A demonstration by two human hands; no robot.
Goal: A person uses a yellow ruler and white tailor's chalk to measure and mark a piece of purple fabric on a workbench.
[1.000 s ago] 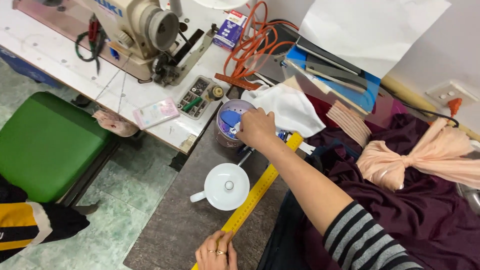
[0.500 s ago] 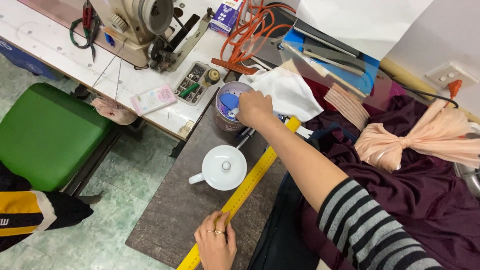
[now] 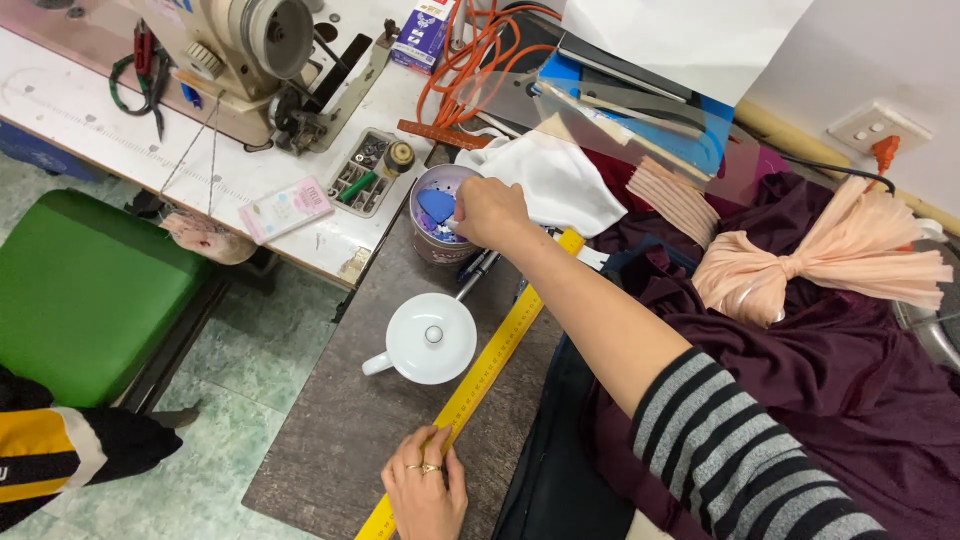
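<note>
Sewing workroom, seen from above; dark grey worktable (image 3: 330, 440) taken as landmark.

- Right hand (image 3: 490, 212): at the table's far end, reaching into a round tub (image 3: 432, 238), fingertips pinched on a small pale piece just beside a blue chalk wedge (image 3: 436, 205).
- Left hand (image 3: 425, 490): at the table's near edge, fingers pressed flat on the near end of a yellow ruler (image 3: 487, 368).
- Ruler: lies diagonally along the table's right side, from the left hand up toward the tub.
- White lidded cup (image 3: 428, 338): mid-table, just left of the ruler.
- Maroon cloth (image 3: 830, 380): heaped to the table's right, a peach pleated bundle (image 3: 830, 260) on top.
- White cloth (image 3: 555, 180): beyond the table's far end.
- Sewing machine (image 3: 250, 60): on the white bench left of the table's far end.
- Green stool (image 3: 80, 290): on the floor, left of the table.
</note>
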